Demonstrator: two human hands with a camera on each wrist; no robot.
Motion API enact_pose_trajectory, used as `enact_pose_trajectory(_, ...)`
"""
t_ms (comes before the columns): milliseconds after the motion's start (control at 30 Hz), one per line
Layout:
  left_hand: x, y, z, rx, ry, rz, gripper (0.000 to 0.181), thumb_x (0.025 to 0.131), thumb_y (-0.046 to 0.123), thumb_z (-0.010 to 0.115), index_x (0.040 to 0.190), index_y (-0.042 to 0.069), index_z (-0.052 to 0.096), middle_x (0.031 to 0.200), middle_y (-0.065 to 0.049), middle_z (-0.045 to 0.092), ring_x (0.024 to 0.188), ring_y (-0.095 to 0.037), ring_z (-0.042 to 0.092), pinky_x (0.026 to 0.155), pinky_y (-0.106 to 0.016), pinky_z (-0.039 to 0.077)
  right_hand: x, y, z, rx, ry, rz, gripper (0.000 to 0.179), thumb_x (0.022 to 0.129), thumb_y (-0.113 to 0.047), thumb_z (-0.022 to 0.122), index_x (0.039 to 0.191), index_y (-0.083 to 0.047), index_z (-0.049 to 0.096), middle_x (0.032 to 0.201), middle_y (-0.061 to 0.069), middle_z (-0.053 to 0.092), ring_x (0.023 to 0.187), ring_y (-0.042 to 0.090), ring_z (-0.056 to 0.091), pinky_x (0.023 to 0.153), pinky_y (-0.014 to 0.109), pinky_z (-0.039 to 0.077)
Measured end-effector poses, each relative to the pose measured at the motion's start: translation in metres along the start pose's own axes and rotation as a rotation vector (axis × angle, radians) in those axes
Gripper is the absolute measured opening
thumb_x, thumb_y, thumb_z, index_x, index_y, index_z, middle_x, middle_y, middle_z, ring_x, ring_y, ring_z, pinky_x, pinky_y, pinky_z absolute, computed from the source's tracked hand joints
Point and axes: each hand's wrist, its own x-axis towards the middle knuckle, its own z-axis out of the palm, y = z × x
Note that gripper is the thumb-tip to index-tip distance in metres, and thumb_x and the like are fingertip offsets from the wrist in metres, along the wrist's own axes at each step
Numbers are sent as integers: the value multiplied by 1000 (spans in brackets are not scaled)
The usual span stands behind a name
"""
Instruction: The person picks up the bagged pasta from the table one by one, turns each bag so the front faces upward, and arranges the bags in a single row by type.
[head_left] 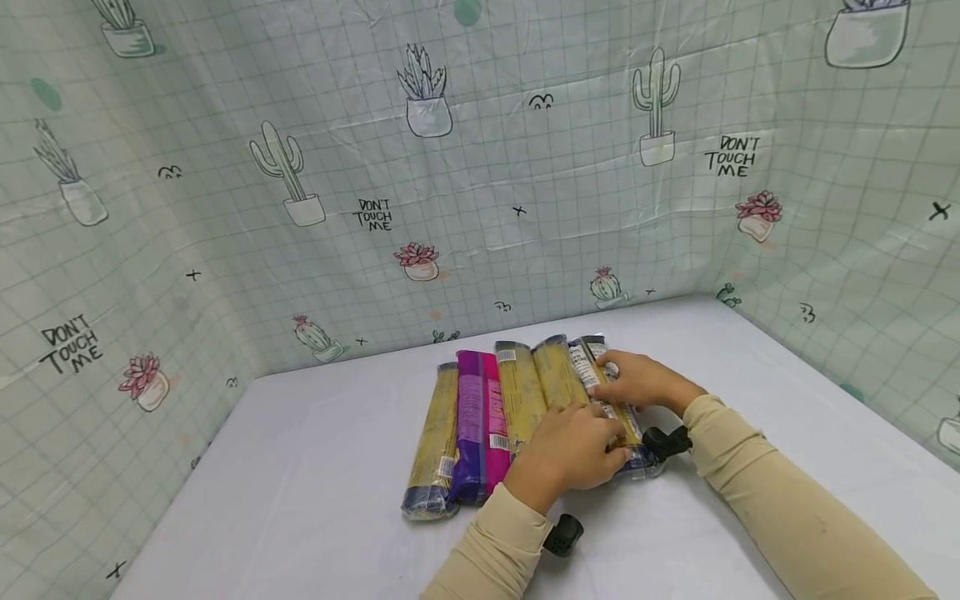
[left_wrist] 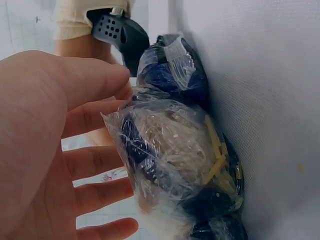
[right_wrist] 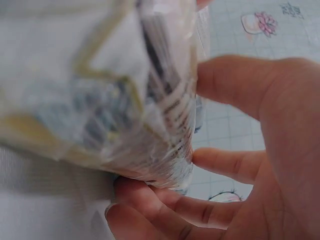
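Several long packets lie side by side. Most are yellow spaghetti packets with dark blue ends, including a yellow spaghetti packet (head_left: 435,433) at the left. Beside it is a purple and pink packet (head_left: 472,425). My left hand (head_left: 573,446) rests over the near part of the row; in the left wrist view its fingers (left_wrist: 100,162) are straight and spread above a clear, crinkled packet end (left_wrist: 170,145). My right hand (head_left: 645,379) holds the rightmost spaghetti packet (head_left: 592,354) by its side, its thumb and fingertips touching the wrapper (right_wrist: 170,120) in the right wrist view.
The packets lie on a white-covered table (head_left: 322,483). A pale checked curtain (head_left: 480,167) with cactus prints stands behind and at both sides. Black wrist devices (head_left: 562,535) sit at both beige sleeves (head_left: 780,492).
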Motion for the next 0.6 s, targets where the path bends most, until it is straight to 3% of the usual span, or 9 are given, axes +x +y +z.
enact_pose_trajectory(233,-1,2,1,48,-13,-35,33,99,53,55,112,29,73,128,10,63,123,-14,56,104,-41,44,-1,0,0,67,-9,38,77,95,-39,68,147,7,35,127,33,56,69,21,62,55,35,54)
enact_pose_trajectory(400,-1,3,2,59,-16,-46,37,98,54,56,110,25,75,129,10,62,123,-14,55,103,-39,44,-1,1,1,109,-13,81,82,95,-40,68,148,10,31,113,26,61,64,21,64,55,35,55)
enact_pose_trajectory(600,-1,5,3,65,-26,-58,40,97,56,56,110,24,76,130,10,61,123,-14,54,103,-38,43,0,5,2,129,-28,115,57,94,-42,67,112,11,56,84,14,64,61,18,64,54,32,55)
